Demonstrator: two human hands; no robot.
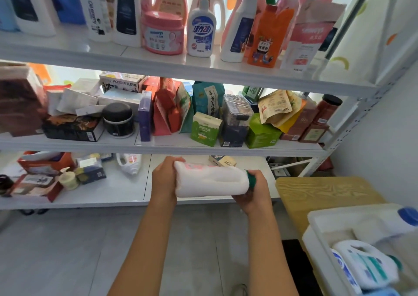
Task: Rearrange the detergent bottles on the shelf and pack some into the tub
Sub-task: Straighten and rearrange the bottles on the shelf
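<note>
I hold a white detergent bottle [210, 180] sideways in front of the lowest shelf [126, 191]. It has a green cap that points right. My left hand [164, 178] grips its base end. My right hand [256, 188] is curled round the green cap and neck. A white tub [316, 223] sits at the lower right with a blue-capped bottle [389, 225] and a white bottle with a teal label [366, 264] lying in it. Several detergent bottles and pouches stand on the top shelf [158, 60], among them a white pump bottle [201, 28] and a pink jar [162, 33].
The middle shelf [181, 147] is packed with boxes, bags and jars. On the lowest shelf lie a white bottle [130, 163] on its side, boxes and a small jar at the left. A wooden stool top [325, 193] stands under the tub. Grey tiled floor lies below.
</note>
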